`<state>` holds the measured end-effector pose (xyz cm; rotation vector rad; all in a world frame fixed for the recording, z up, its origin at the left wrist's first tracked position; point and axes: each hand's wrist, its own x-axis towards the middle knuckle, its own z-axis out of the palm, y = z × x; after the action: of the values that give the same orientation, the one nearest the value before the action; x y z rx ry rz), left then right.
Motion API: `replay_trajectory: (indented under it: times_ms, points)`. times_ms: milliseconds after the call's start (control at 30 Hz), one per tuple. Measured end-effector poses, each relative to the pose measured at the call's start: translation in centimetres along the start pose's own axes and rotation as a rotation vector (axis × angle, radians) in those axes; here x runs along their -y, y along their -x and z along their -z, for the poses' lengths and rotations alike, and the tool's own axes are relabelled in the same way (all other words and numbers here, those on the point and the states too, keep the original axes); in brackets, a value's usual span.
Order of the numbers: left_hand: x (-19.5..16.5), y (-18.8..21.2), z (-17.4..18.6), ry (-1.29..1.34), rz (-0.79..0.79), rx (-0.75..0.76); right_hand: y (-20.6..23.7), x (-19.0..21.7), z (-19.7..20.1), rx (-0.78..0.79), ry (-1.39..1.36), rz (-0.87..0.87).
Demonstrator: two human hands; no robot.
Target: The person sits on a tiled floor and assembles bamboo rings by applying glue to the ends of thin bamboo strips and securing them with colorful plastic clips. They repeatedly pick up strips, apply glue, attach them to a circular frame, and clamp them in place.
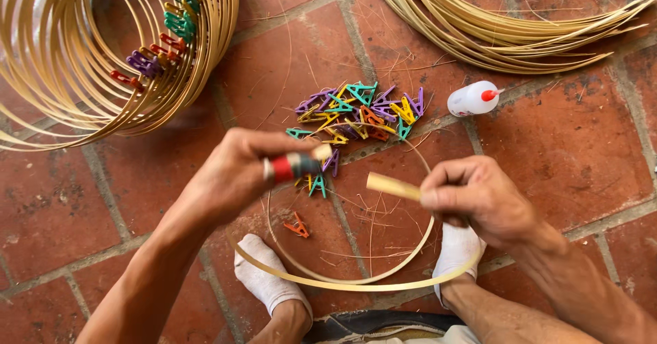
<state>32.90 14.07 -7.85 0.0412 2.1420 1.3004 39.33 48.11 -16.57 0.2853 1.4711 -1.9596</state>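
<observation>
Our left hand (236,173) clamps a red-wrapped tool (291,167); right hand (479,197) pinches the bamboo strip (393,186) (looped, ends kept near for joining).

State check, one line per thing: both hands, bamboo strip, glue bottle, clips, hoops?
left hand: closed around a small red and grey tool
right hand: pinching one end of the bamboo strip
bamboo strip: bent into a loop, ends not joined
glue bottle: lying on its side, red cap on
loose clips: heaped on the brick floor
finished hoops: stacked, clips clamped on
</observation>
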Motion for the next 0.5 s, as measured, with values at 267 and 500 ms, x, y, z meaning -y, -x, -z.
replay_trajectory:
  times_ms: [267, 500]
  points:
    - [-4.6, 10.9, -4.5, -0.458, -0.577, 0.112, 6.4, 5.0, -7.4, 0.191, 0.338, -0.184]
    - [-3.6, 11.7, -6.0, -0.476, -0.679, 0.114, 8.1, 5.5, -8.8, 0.248, 0.375, -0.036]
